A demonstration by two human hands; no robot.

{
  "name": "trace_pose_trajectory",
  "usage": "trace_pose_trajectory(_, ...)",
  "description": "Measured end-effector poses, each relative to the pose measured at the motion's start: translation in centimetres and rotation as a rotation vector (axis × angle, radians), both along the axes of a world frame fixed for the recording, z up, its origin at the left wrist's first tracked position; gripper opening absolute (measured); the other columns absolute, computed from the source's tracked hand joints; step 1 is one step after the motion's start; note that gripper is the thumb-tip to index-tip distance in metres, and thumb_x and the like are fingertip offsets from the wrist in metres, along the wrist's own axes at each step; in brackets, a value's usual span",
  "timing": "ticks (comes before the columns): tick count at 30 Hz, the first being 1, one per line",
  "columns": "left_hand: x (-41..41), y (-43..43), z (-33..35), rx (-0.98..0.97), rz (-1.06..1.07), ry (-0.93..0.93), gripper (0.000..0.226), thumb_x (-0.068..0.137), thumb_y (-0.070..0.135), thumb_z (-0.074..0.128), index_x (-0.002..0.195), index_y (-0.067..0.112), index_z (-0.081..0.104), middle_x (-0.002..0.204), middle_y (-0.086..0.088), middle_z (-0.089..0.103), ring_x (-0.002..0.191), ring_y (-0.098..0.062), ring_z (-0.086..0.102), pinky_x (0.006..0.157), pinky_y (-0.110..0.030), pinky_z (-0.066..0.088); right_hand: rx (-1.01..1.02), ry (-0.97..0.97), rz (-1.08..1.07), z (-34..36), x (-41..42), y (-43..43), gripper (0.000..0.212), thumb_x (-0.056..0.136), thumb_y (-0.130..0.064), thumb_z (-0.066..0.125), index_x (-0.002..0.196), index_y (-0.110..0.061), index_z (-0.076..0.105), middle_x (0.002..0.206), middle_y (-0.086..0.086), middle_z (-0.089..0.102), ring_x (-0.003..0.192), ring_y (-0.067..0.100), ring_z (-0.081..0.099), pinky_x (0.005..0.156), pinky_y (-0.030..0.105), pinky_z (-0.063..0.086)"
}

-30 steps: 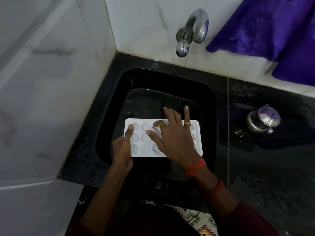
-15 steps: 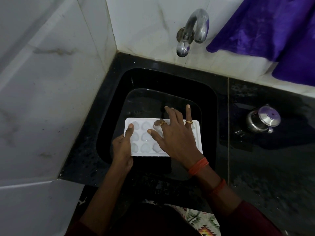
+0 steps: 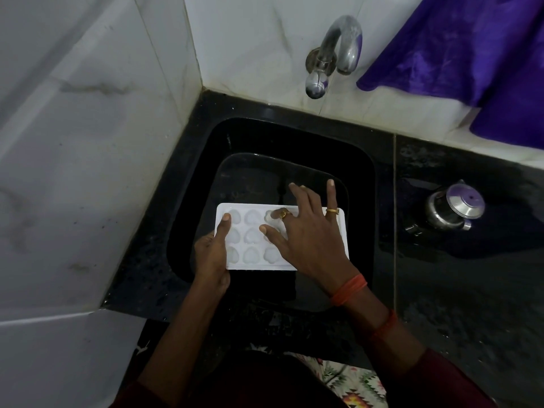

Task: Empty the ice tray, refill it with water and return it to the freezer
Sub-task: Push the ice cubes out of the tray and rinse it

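Note:
A white ice tray (image 3: 250,240) with heart-shaped cells, ice showing in them, is held level over the black sink (image 3: 362,172). My left hand (image 3: 210,254) grips the tray's left end, thumb on top and fingers underneath. My right hand (image 3: 312,240) lies spread over the tray's right half. Its middle, ring and little fingers reach straight past the far edge. The index finger is bent down onto a cell in the far row and the thumb rests on the middle row. The right-hand cells are hidden beneath it.
A chrome tap (image 3: 332,54) juts from the white tiled wall above the sink, with no water running. A purple cloth (image 3: 471,54) hangs at the upper right. A small steel lidded pot (image 3: 453,207) stands on the wet black counter (image 3: 471,304).
My right hand has slid slightly to the right across the tray. The left hand and the tray have stayed where they were.

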State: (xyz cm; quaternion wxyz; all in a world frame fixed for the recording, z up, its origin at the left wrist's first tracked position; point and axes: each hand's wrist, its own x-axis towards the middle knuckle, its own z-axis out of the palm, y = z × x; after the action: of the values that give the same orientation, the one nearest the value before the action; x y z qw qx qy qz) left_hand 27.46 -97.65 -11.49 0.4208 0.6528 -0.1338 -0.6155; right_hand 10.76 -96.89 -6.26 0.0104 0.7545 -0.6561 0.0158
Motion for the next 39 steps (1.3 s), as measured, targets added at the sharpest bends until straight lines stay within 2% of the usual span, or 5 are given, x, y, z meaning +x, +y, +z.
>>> trace_pose_trajectory(5, 0.0, 0.0, -0.1, 0.004, 0.000, -0.006, 0.035, 0.088, 0.044, 0.074, 0.087, 0.009, 0.074, 0.086, -0.010, 0.079, 0.077, -0.029, 0.077, 0.070, -0.043, 0.064, 0.050, 0.025, 0.016, -0.1, 0.1, 0.4, 0.067, 0.096, -0.068, 0.025, 0.114, -0.026, 0.075, 0.153, 0.014, 0.044, 0.145, 0.028, 0.037, 0.122, 0.055, -0.015)
trace_pose_trajectory(18, -0.3, 0.3, 0.0, -0.007, -0.001, 0.000, 0.037, 0.088, 0.049, 0.072, 0.085, 0.012, 0.073, 0.078, -0.005, 0.078, 0.069, -0.022, 0.076, 0.054, -0.032, 0.061, -0.044, -0.074, 0.049, -0.1, 1.7, 0.4, 0.058, 0.097, -0.066, 0.033, 0.113, -0.027, 0.073, 0.153, 0.012, 0.044, 0.146, 0.026, 0.035, 0.124, 0.055, -0.007)
trace_pose_trajectory(22, -0.4, 0.4, -0.1, 0.002, 0.001, 0.014, 0.038, 0.088, 0.048, 0.072, 0.087, 0.010, 0.074, 0.087, -0.013, 0.078, 0.076, -0.028, 0.076, 0.070, -0.042, 0.063, -0.036, -0.042, 0.088, -0.5, 2.1, 0.4, 0.058, 0.098, -0.066, 0.033, 0.111, -0.026, 0.074, 0.152, 0.014, 0.045, 0.145, 0.027, 0.037, 0.124, 0.056, -0.005)
trace_pose_trajectory(27, -0.3, 0.4, -0.2, -0.001, 0.009, 0.039, 0.038, 0.089, 0.046, 0.072, 0.089, 0.009, 0.074, 0.083, -0.011, 0.078, 0.066, -0.023, 0.075, 0.055, -0.033, 0.061, -0.006, 0.026, 0.108, -0.7, 2.3, 0.4, 0.061, 0.098, -0.067, 0.032, 0.111, -0.027, 0.075, 0.153, 0.015, 0.045, 0.145, 0.029, 0.037, 0.124, 0.055, -0.007)
trace_pose_trajectory(39, 0.1, 0.8, -0.6, -0.002, 0.021, 0.060, 0.043, 0.085, 0.049, 0.075, 0.092, 0.007, 0.076, 0.097, -0.019, 0.077, 0.092, -0.039, 0.075, 0.085, -0.054, 0.060, -0.003, 0.174, 0.272, 0.2, 2.1, -1.2, 0.059, 0.099, -0.064, 0.034, 0.109, -0.024, 0.076, 0.156, 0.019, 0.040, 0.146, 0.034, 0.035, 0.124, 0.055, -0.007)
